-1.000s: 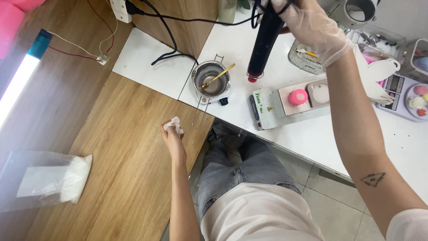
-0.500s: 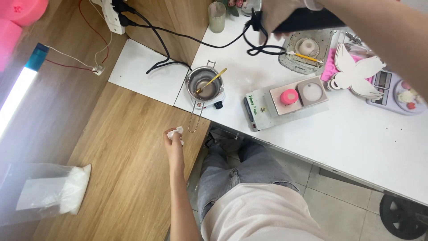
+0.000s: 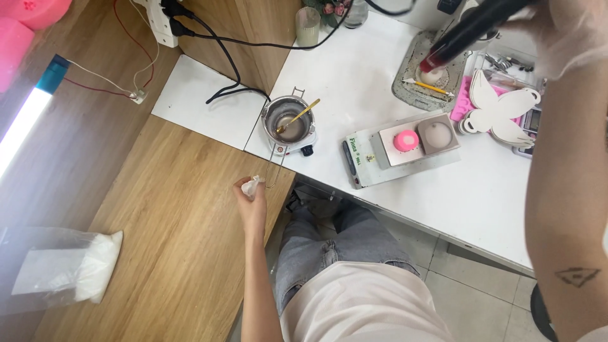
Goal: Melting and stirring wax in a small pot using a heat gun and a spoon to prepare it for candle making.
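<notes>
Left hand [image 3: 252, 204] is clenched around a crumpled white tissue [image 3: 251, 186], resting at the edge of the wooden worktop [image 3: 177, 221], forearm extended forward. Gloved right hand [image 3: 570, 28] grips a black heat gun [image 3: 472, 28], raised, with its nozzle angled down over a round grey tray [image 3: 411, 88].

Black heat gun [image 3: 472, 28] red-tipped; white tissue [image 3: 251, 186]; pink mould [image 3: 405, 140]; light wood-grain table [image 3: 171, 240]; white counter [image 3: 354, 82].
</notes>
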